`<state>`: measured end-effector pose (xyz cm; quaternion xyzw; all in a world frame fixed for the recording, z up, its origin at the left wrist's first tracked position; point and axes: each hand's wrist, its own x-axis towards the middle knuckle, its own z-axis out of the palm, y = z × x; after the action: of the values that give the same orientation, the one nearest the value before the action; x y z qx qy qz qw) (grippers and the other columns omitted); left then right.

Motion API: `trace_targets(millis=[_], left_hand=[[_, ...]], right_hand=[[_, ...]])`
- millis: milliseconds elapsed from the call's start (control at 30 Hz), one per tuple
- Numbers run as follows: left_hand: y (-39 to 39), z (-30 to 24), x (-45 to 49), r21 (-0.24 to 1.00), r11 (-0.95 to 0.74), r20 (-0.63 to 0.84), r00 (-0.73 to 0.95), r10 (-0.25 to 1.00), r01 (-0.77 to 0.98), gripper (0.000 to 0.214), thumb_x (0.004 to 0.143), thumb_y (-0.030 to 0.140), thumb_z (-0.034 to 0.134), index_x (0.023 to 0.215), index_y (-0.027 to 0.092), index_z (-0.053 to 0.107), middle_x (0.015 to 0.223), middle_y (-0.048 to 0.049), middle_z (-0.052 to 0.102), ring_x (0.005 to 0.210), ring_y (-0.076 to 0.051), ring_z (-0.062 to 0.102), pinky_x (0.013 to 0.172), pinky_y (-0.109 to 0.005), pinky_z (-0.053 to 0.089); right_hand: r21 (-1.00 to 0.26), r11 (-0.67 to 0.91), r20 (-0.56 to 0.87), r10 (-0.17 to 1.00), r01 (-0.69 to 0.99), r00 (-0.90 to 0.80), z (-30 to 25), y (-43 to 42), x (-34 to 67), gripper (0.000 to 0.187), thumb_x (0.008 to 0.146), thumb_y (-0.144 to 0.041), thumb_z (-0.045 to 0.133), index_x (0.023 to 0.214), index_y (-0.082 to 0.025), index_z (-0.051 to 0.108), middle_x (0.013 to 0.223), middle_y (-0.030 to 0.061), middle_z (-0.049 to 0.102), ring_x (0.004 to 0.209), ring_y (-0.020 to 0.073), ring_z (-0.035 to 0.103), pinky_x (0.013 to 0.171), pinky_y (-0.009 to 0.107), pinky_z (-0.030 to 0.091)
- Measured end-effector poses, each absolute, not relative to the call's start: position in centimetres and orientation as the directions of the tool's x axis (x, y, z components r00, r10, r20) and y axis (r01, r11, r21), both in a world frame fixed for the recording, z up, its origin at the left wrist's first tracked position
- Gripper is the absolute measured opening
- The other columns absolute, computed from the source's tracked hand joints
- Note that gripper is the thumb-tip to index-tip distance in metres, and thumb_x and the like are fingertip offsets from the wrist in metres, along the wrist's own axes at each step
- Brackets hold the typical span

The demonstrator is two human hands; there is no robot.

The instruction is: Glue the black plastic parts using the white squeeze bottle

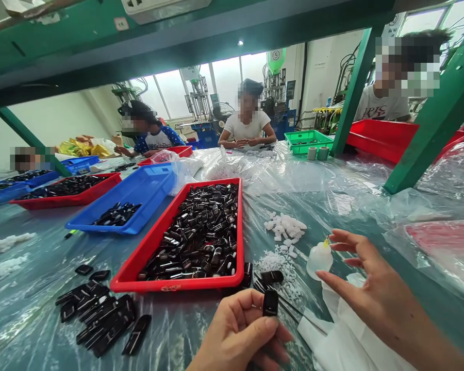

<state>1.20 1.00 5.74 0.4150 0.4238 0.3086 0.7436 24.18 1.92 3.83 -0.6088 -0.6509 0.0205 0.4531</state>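
Head camera view shows the person's left hand (242, 327) closed in a pinch on a small glossy black plastic piece (270, 303) with rounded corners; its lower end sits between the thumb tip and the bent forefinger, while most of its flat face projects above the thumb. The right hand (375, 288) is spread, thumb and fingers well parted, with a squat translucent white bottle with a yellow tip (319, 262) just beyond the gap; whether any fingertip touches it cannot be told. The bottle stands on the plastic-covered green table (193, 337), beside a heap of small white pieces (285, 226). Beyond the left hand lies a rectangular red plastic tray (178, 286) full of similar black pieces, and more form a loose pile (100, 319) left of that hand.
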Motion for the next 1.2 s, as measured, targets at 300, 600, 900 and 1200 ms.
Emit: trace_targets(millis=[300,600,900,1200], left_hand=[[1.1,5.5,1.3,0.909,0.41,-0.349,0.397,0.849,-0.076,0.032,0.073,0.038,0.071,0.084,0.012,0.056,0.072,-0.0066,0.07,0.052,-0.009,0.06,0.043,-0.014,0.046],[1.1,5.5,1.3,0.873,0.485,-0.413,0.455,0.789,-0.049,0.037,0.068,0.041,0.074,0.083,0.012,0.057,0.067,-0.0057,0.071,0.046,-0.008,0.06,0.041,-0.012,0.043],[0.5,4.7,1.4,0.854,0.519,-0.375,0.648,0.663,-0.037,0.04,0.063,0.041,0.078,0.077,0.011,0.056,0.058,0.0031,0.052,0.047,-0.001,0.041,0.046,-0.013,0.028],[0.4,4.5,1.5,0.896,0.44,-0.381,0.619,0.687,0.063,0.044,0.064,0.049,0.074,0.075,0.013,0.052,0.055,0.0059,0.043,0.048,-0.003,0.033,0.046,-0.018,0.021]], right_hand=[[-0.472,0.631,0.422,0.775,0.615,-0.471,3.3,-1.0,20.5,0.018,0.075,-0.005,0.06,0.071,-0.023,0.057,0.078,-0.0013,0.059,0.076,0.015,0.054,0.068,0.027,0.045],[-0.478,0.646,0.451,0.762,0.596,-0.464,1.5,-0.6,20.4,0.022,0.085,-0.004,0.043,0.074,-0.021,0.052,0.08,0.0,0.057,0.076,0.0142,0.053,0.068,0.027,0.043],[-0.771,0.51,0.402,0.854,0.38,-0.33,4.2,-0.8,20.8,0.017,0.089,-0.009,0.042,0.084,-0.021,0.052,0.085,-0.0005,0.058,0.079,0.0102,0.058,0.071,0.02,0.048],[-0.747,0.528,0.408,0.844,0.405,-0.349,4.4,-1.1,20.4,0.014,0.089,-0.01,0.044,0.082,-0.019,0.053,0.084,0.0019,0.058,0.08,0.0108,0.059,0.072,0.019,0.048]])
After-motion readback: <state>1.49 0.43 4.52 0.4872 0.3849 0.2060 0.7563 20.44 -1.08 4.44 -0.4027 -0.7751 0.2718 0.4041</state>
